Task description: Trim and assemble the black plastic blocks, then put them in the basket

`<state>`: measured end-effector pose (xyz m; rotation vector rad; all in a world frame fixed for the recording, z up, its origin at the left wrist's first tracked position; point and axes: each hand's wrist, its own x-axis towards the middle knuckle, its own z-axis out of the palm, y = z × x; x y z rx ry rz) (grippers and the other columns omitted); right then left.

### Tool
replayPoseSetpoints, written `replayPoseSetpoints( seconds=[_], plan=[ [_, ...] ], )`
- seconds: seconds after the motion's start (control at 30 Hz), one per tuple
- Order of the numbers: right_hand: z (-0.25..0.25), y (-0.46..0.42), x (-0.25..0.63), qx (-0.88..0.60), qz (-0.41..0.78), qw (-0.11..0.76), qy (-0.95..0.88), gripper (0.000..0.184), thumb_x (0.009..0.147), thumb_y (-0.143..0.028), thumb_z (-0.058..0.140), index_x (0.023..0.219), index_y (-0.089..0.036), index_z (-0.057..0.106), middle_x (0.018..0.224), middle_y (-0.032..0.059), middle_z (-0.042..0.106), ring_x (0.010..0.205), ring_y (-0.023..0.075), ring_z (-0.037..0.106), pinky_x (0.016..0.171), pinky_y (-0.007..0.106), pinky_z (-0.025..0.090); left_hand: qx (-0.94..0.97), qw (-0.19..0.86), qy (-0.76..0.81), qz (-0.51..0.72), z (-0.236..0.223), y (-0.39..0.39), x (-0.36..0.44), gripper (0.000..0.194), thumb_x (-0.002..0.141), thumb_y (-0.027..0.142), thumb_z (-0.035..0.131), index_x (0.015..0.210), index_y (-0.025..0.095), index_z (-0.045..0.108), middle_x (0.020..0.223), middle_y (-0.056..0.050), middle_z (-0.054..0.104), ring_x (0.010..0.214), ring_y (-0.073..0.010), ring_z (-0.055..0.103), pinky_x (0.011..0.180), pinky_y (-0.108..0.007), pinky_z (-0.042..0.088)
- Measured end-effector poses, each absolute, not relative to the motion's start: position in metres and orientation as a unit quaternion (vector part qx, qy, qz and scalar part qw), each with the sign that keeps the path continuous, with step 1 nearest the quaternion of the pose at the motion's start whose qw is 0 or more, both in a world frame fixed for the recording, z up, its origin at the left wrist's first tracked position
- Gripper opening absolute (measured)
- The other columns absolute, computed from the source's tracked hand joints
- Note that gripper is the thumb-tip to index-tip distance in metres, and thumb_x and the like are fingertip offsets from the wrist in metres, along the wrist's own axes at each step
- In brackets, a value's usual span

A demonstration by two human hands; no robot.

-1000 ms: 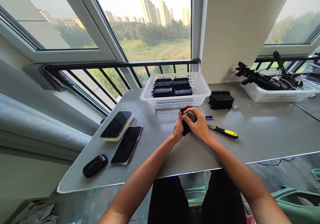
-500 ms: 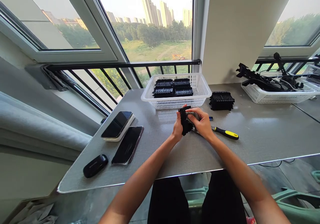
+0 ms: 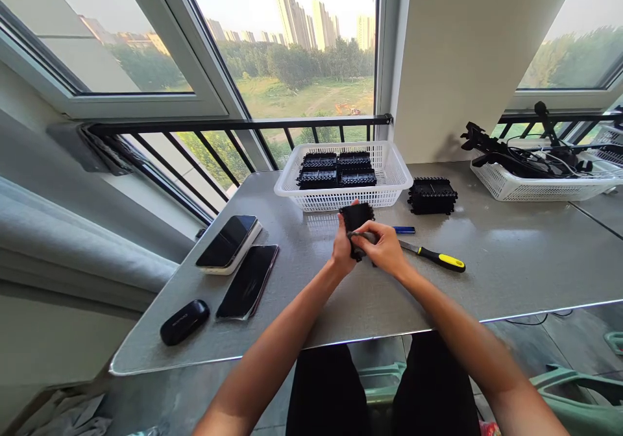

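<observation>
A black plastic part with toothed edges (image 3: 357, 214) is gripped in my left hand (image 3: 342, 252), fingers closed around its left side above the table. My right hand (image 3: 387, 249) pinches a small grey cloth (image 3: 366, 237) and presses it against the lower face of that part. Just right of my right hand lie a yellow-and-black handled tool (image 3: 442, 259) with a flat metal blade and a blue strip-like object (image 3: 405, 230), partly hidden by the hand.
A white basket (image 3: 341, 199) with several similar black parts stands behind my hands. Right of it sits a black stack (image 3: 432, 196); farther right, another basket (image 3: 530, 191) holds black pieces and cables. Phones (image 3: 248, 282) and a black case (image 3: 185, 322) lie at left.
The black part has turned so its broad face shows more. My right hand has moved slightly left and down across it with the grey cloth, uncovering more of the blue object and blade.
</observation>
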<state>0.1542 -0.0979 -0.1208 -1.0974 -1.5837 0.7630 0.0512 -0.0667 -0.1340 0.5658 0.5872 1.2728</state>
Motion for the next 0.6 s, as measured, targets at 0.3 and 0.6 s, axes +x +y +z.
replayPoseSetpoints(
  seconds=[0.3, 0.6],
  plan=[
    [-0.12, -0.107, 0.148, -0.408, 0.325, 0.464, -0.716, 0.005, 0.079, -0.022, 0.065, 0.078, -0.019, 0.069, 0.073, -0.0002, 0.069, 0.067, 0.014, 0.06, 0.063, 0.024, 0.042, 0.192, 0.747, 0.248, 0.586, -0.12, -0.057, 0.031, 0.049, 0.097, 0.052, 0.031, 0.128, 0.028, 0.061, 0.094, -0.003, 0.073, 0.07, -0.0152, 0.066, 0.072, -0.03, 0.057],
    [-0.113, -0.104, 0.156, -0.465, 0.228, 0.603, -0.607, 0.017, 0.086, -0.036, 0.061, 0.088, -0.02, 0.067, 0.085, 0.0021, 0.07, 0.077, 0.018, 0.063, 0.073, 0.029, 0.047, 0.308, 0.768, 0.248, 0.504, -0.137, -0.075, 0.055, 0.055, 0.091, 0.058, 0.046, 0.136, 0.026, 0.054, 0.111, -0.004, 0.071, 0.103, -0.0191, 0.066, 0.097, -0.033, 0.051]
  ],
)
